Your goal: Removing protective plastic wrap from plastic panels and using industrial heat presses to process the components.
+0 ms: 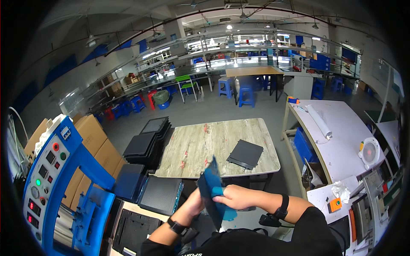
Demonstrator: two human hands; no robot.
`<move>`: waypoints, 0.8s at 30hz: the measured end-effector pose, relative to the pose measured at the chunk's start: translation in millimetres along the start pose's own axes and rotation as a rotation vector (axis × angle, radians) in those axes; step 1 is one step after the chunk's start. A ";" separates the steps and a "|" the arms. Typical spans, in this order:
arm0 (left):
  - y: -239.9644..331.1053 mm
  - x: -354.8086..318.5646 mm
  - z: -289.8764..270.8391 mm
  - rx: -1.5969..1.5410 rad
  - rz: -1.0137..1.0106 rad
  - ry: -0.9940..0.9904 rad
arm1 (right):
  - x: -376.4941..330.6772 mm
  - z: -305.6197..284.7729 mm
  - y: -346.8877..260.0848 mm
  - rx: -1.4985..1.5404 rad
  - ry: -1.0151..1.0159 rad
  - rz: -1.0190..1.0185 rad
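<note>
— Hands first: what have they got?
— Right hand (232, 197) clamps a blue cloth (222, 200) on the dark panel (210, 190), held upright before the wooden table (205, 145).
— Left hand (193, 204)?
— Behind the panel, probably gripping its edge; fingers hidden.

A table (200, 145) stands in front of the person. On its right part lies a flat panel (245, 154). Left of the table rise stacks of trays (147, 143), and further left sit cardboard boxes (92, 136) behind a control machine (55, 179). Right of the table stands a workbench (337, 141), with a roll (318, 120) on it. Behind the table, well apart, stand stools (246, 94).
</note>
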State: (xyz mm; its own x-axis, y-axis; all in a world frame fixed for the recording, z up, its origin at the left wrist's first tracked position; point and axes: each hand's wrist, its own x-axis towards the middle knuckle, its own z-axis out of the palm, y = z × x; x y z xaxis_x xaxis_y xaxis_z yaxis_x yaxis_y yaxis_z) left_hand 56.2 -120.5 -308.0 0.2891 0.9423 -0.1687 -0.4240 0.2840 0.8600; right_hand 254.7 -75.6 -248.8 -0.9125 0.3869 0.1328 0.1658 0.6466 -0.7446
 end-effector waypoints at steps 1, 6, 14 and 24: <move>-7.1 3.9 0.9 0.287 -0.020 -0.037 | -3.9 6.3 10.7 0.011 -0.005 -0.007; -25.8 14.3 36.1 -0.080 -0.040 -0.158 | -22.7 7.1 14.9 0.310 -0.338 -0.046; -50.1 28.8 62.1 -0.599 -0.046 -0.255 | -36.3 4.3 25.4 0.478 -0.570 -0.131; -51.5 -37.5 70.3 -0.528 -0.074 0.286 | -21.9 -10.6 91.7 0.601 -0.840 -0.044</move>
State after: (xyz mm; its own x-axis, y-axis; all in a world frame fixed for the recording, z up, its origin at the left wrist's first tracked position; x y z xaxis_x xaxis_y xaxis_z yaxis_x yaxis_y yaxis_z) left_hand 127.6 -182.9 -312.1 0.1229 0.9063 -0.4043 -0.8016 0.3309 0.4980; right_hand 293.8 -17.8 -313.0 -0.9185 -0.3616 -0.1601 0.1226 0.1245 -0.9846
